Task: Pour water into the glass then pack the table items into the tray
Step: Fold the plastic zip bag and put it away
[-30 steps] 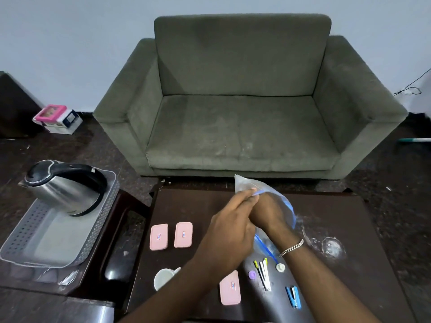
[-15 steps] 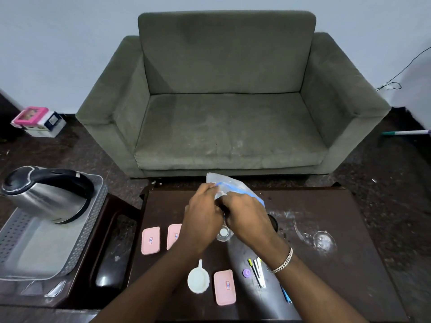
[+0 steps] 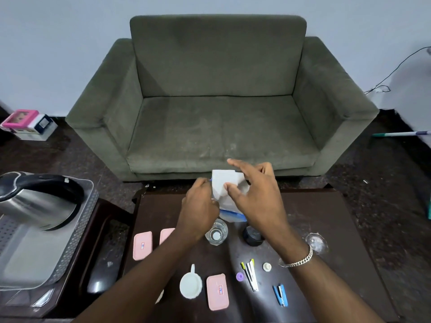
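A: State the step in hand.

B: Judged from the layout, the pouring step. Both hands hold a water bag (image 3: 227, 186) above the far part of the surface (image 3: 326, 220). The left hand (image 3: 200, 213) pinches the bag's left edge. The right hand (image 3: 254, 197) presses a thumb on its front, the other fingers spread over the top. The glass (image 3: 216, 231) stands directly below, between the wrists, upright. Whether it holds water cannot be told.

A: And each grip?

B: Left grip: closed on the bag. Right grip: partly spread, in contact with the bag.

A: Where is the tray?

B: The tray (image 3: 77, 248) sits on a side stand to the left, well apart from the glass. The kettle (image 3: 39, 201) lies in it. The packing step appears not yet begun: pink cases (image 3: 142, 245), a cup (image 3: 190, 285), pens (image 3: 250, 272), caps (image 3: 267, 266) and a stapler (image 3: 280, 294) lie on the surface.

A: What does the next move call for?

B: Probably tilting the bag's opening over the glass rim, with a slow feed. The bag is limp, so both hands should support it.

A: Any readable writing?

B: None. Each pink case bears a small label, too small to read.
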Demonstrator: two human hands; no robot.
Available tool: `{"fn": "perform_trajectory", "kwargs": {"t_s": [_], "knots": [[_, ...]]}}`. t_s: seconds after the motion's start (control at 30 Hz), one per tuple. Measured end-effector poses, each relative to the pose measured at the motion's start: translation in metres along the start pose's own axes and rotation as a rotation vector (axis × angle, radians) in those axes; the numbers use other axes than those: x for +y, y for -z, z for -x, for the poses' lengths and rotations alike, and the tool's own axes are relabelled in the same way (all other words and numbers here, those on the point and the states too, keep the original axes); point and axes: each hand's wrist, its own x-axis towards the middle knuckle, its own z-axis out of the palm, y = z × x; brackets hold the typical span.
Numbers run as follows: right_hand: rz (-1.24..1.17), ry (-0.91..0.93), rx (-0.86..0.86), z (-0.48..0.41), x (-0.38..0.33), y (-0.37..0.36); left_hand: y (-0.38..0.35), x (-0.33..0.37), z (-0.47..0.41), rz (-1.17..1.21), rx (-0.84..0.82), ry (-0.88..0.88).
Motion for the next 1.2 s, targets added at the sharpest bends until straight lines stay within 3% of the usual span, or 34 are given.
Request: {"fn": "perform_trajectory", "kwargs": {"t_s": [0.13, 0.37, 0.5, 0.6, 0.73, 0.83, 1.0, 1.2], "knots": [[0.068, -0.047, -0.095, -0.014, -0.001, 0.019, -0.001, -0.002, -0.006, -0.023, 0.0, -0.012], [0.29, -0.173, -0.425, -0.028, 0.013, 0.048, 0.001, -0.011, -0.009, -0.045, 0.029, 0.018], [0.298, -0.104, -0.377, -0.026, 0.023, 0.059, 0.0, -0.015, -0.006, -0.063, -0.003, 0.037], [0.109, -0.108, -0.262, -0.028, 0.028, 0.071, -0.001, -0.017, -0.004, -0.06, -0.028, 0.049], [-0.567, -0.284, -0.149, -0.038, 0.031, 0.091, 0.0, -0.017, -0.005, -0.059, -0.025, 0.037], [-0.861, -0.39, -0.11, -0.043, 0.038, 0.096, 0.002, -0.011, -0.009, -0.049, -0.011, 0.013], [-0.98, -0.602, -0.123, -0.03, 0.076, 0.079, -0.002, -0.006, -0.015, -0.023, 0.015, -0.019], [-0.953, -0.886, -0.12, 0.016, 0.155, 0.046, -0.016, -0.014, -0.007, -0.04, -0.019, 0.008]]}}
